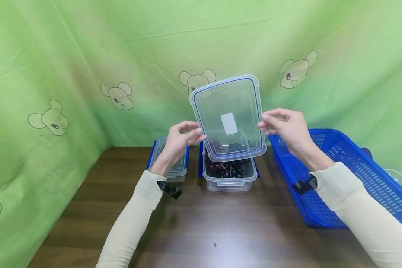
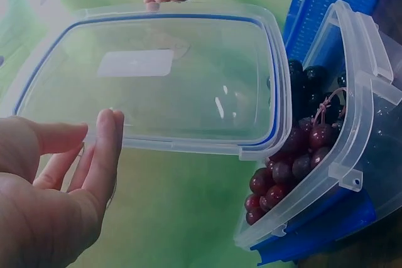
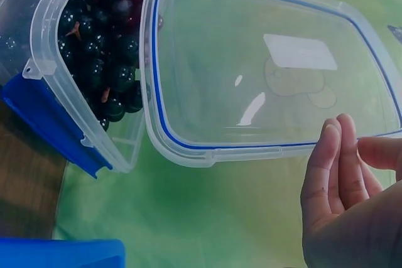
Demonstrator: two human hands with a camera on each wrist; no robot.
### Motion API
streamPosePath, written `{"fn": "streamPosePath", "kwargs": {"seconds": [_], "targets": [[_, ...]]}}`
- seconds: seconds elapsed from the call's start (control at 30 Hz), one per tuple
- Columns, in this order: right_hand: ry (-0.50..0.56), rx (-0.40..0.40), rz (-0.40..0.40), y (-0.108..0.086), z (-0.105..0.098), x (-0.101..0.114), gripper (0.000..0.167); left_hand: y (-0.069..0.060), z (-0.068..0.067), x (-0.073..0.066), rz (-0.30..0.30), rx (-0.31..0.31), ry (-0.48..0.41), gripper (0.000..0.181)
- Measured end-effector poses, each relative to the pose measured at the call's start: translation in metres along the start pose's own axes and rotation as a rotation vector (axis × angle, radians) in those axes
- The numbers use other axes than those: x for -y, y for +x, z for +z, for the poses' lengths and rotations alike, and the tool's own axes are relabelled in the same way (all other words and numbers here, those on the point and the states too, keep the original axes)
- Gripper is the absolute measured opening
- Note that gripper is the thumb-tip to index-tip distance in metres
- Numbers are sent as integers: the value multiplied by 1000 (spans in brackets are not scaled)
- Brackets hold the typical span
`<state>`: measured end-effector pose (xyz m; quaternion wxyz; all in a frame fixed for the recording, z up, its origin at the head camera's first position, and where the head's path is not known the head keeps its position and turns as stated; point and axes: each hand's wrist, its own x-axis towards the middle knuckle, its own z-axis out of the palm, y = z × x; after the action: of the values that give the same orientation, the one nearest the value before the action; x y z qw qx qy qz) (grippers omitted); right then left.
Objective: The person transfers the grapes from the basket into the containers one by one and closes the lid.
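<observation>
A clear lid [image 1: 211,108] with a blue seal and a white label is held tilted up above an uncovered plastic container [image 1: 226,184]. Dark grapes [image 1: 232,169] fill that container, and its blue side clips hang outward. My left hand [image 1: 182,139] pinches the lid's left edge between thumb and fingers. On the opposite edge, my right hand [image 1: 286,126] pinches it the same way. In the left wrist view the lid [image 2: 207,105] stands beside the grapes [image 2: 289,161], apart from the container's rim.
Left of the grape container sits another clear container [image 1: 177,175] with its lid on and blue clips. A blue perforated basket [image 1: 361,163] stands at the right, under my right forearm. Behind the wooden table [image 1: 187,230] hangs a green curtain [image 1: 147,48].
</observation>
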<state>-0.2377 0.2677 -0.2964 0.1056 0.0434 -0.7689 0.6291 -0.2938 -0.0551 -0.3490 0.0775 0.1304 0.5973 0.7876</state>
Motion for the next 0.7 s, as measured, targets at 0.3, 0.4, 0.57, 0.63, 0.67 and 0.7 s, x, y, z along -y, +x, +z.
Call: {"fn": "streamPosePath", "kwargs": {"seconds": [0.3,0.4,0.57,0.63,0.67,0.7], "targets": [[77,18,-41,5,8,7,15,-14,-10,-15,34,30,12,16],[114,22,-55,5,9,9,11,-18,-10,-20,49,41,-3,12],[146,23,-47,6,8,7,17,-18,-7,-23,57,30,-16,11],[151,39,-38,8,8,4,20,-17,-6,-22,52,5,2,10],[162,55,-32,9,8,2,21,-16,-6,-20,46,-9,11,11],[163,67,-23,10,8,0,20,-16,-6,-18,39,-23,25,12]]}}
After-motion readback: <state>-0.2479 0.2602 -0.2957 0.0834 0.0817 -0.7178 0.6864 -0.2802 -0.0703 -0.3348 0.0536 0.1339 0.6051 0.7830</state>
